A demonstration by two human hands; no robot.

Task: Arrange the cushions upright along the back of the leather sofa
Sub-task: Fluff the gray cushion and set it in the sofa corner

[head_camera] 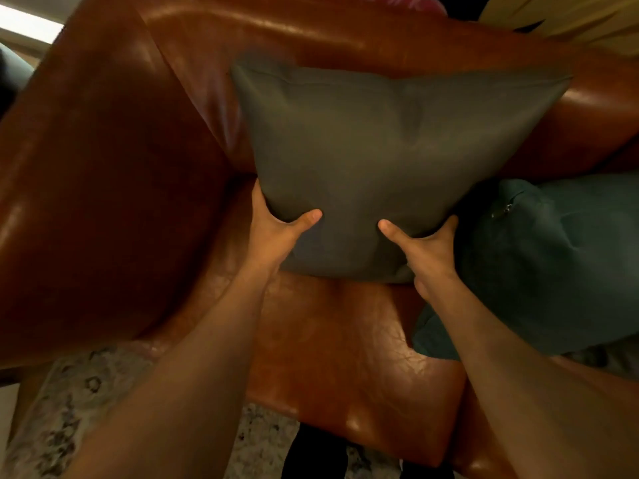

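A grey-olive cushion [373, 160] stands upright against the back of the brown leather sofa [311, 32], in the corner beside the sofa's left arm [96, 188]. My left hand [276, 233] grips its lower left corner, thumb on the front face. My right hand [425, 250] grips the lower right corner the same way. Just to the right, a dark teal cushion [553, 264] with a zip lies tilted on the seat, touching the grey-olive one.
The seat's front part [345, 357] shows bare leather below the cushion. A patterned rug [79, 402] lies on the floor at lower left. A pale yellow fabric [560, 15] and a pink item [408, 1] sit behind the sofa back.
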